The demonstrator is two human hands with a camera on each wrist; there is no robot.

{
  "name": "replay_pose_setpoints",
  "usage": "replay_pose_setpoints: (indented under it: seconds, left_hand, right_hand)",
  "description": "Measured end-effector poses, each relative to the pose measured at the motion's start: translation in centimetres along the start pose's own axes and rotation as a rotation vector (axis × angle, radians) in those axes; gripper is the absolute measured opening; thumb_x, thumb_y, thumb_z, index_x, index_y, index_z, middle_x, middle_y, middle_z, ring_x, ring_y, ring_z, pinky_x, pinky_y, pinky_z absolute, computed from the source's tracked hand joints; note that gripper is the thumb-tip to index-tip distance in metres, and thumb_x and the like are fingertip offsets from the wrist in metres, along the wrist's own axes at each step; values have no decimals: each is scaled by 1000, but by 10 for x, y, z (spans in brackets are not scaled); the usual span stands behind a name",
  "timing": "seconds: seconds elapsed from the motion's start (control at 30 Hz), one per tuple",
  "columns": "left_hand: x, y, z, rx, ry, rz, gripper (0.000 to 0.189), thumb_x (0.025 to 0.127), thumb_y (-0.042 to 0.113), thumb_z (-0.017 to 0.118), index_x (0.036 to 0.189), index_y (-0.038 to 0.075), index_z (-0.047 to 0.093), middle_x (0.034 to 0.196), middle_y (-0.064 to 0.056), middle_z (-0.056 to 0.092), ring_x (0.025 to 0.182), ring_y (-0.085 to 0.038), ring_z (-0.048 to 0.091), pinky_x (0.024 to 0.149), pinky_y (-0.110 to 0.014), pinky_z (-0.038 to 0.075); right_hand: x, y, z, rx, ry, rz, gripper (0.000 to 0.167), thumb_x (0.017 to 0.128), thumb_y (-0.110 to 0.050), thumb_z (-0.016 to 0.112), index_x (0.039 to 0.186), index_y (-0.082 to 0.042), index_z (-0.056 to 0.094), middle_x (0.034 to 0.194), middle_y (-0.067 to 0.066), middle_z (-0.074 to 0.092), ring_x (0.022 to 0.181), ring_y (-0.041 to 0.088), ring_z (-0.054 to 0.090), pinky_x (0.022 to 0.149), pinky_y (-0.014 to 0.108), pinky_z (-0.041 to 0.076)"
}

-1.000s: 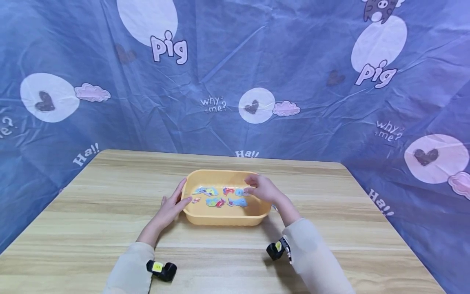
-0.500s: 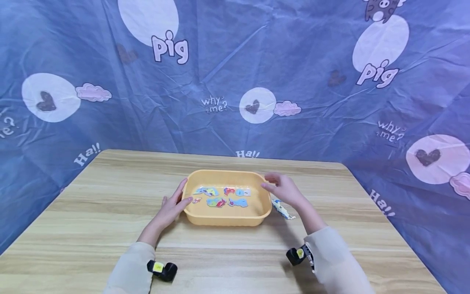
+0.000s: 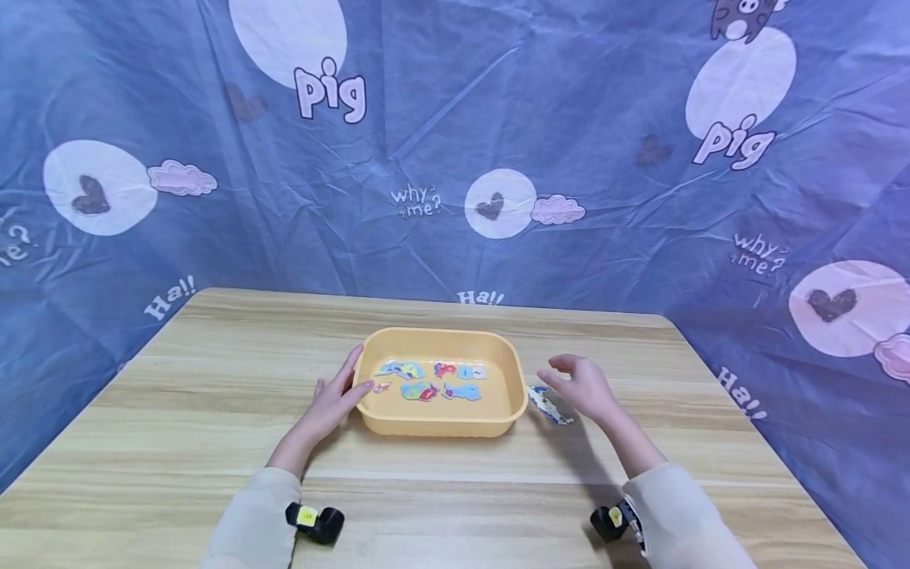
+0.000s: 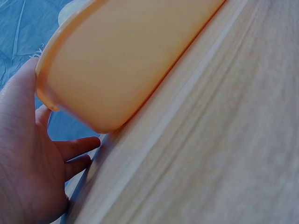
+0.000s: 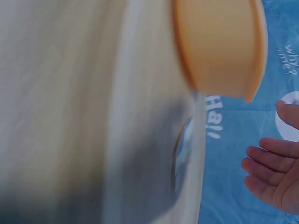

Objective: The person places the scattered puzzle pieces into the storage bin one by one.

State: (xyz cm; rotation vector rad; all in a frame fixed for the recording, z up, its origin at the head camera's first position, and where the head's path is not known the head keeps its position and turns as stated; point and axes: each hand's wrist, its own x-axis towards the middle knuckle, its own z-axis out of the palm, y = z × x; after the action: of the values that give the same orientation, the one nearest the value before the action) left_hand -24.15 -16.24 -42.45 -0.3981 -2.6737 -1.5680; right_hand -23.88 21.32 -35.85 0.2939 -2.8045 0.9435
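Note:
At the left end of the yellow plastic tub, my left hand grips the rim, thumb over the edge and fingers along the outside. The left wrist view shows that hand against the tub's outer wall, its lower fingers spread beneath the rim. Inside the tub lie several flat, irregular, brightly printed pieces, among them a red one and a pale blue one. My right hand hovers right of the tub, holding nothing, fingers relaxed. Below it on the table is a flat blue-and-white printed piece.
The wooden table runs back to a blue printed cloth hanging behind and at both sides. A black camera is strapped at each wrist. My right arm casts a shadow beside the tub.
My right hand has lifted out of the tub and moved right, past its rim, uncovering the piece on the table. The left hand and the tub have stayed put.

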Motion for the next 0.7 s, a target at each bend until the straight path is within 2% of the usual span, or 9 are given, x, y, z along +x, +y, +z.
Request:
replay_pose_setpoints:
  seconds: [0.27, 0.47, 0.53, 0.6, 0.7]
  left_hand:
    - [0, 0, 1, -1, 4, -9, 63, 87, 32, 46, 140, 20, 13, 131, -13, 35, 121, -37, 23, 93, -54, -14]
    - [0, 0, 0, -12, 6, -16, 63, 87, 33, 46, 140, 21, 13, 131, -13, 35, 122, -36, 23, 93, -53, -15]
    - [0, 0, 0, -10, 3, -15, 64, 87, 35, 46, 140, 21, 12, 131, -13, 36, 122, -35, 23, 93, -53, -15]
    - [0, 0, 0, -12, 0, -17, 64, 87, 36, 46, 140, 22, 12, 132, -13, 35, 122, -35, 23, 93, -53, -15]
    - [1, 0, 0, -17, -5, -18, 64, 87, 35, 46, 140, 22, 11, 134, -11, 32, 123, -35, 22, 93, -53, -16]
  right_hand:
    - [-12, 14, 1, -125, -45, 3, 35, 78, -19, 63, 95, 12, 59, 92, 23, 60, 90, 39, 53, 77, 46, 42]
    - [-17, 19, 4, -185, -132, 13, 29, 78, -18, 62, 93, 7, 62, 90, 19, 62, 87, 35, 55, 76, 46, 42]
    - [-17, 21, 7, -191, -160, 8, 21, 77, -16, 62, 86, 3, 64, 79, 14, 62, 74, 29, 56, 68, 42, 44]
    - [-18, 23, 10, -190, -180, 1, 12, 76, -15, 63, 74, -3, 63, 65, 7, 58, 59, 20, 51, 56, 35, 43]
    - [-20, 25, 14, -177, -197, -10, 15, 76, -12, 63, 63, -8, 56, 53, -2, 45, 48, 12, 38, 46, 27, 33]
